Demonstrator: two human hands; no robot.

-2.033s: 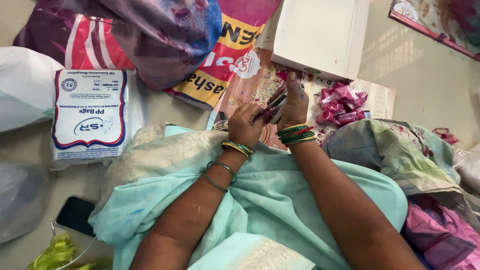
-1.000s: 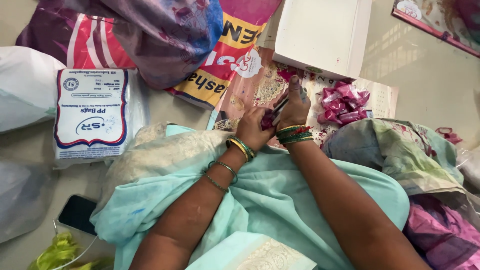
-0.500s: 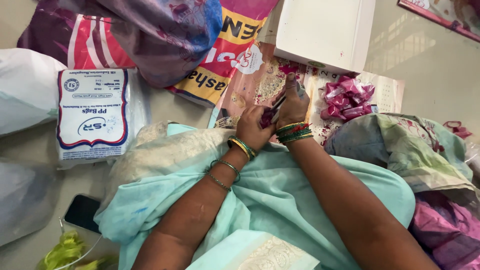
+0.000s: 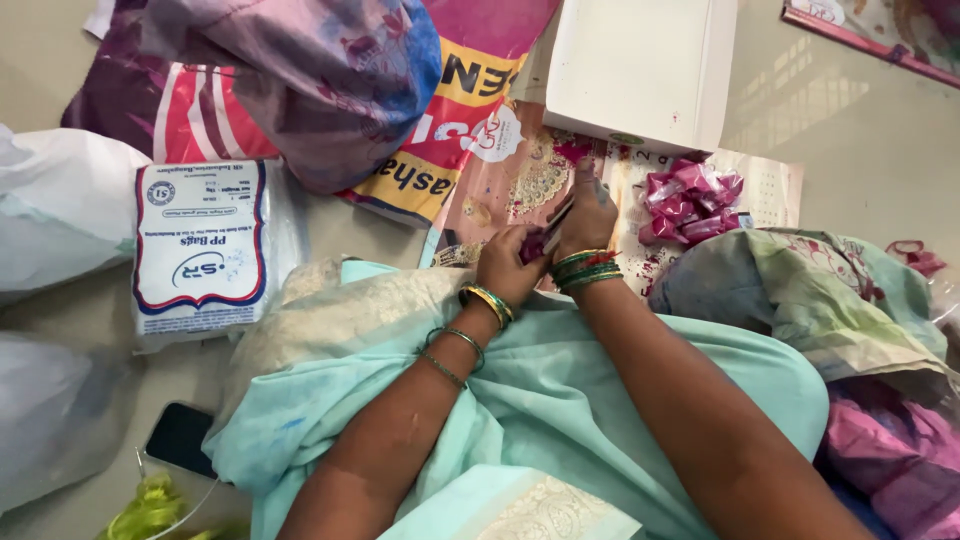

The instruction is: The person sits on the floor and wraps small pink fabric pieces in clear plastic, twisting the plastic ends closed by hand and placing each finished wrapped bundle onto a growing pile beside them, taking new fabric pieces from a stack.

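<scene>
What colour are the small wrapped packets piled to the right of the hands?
Shiny pink packets, seen from the head view.

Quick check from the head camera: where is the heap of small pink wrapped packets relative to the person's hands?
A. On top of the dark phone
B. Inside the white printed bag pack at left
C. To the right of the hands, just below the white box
C: the pink packets lie on the paper sheet right of the right hand, below the white box.
</scene>
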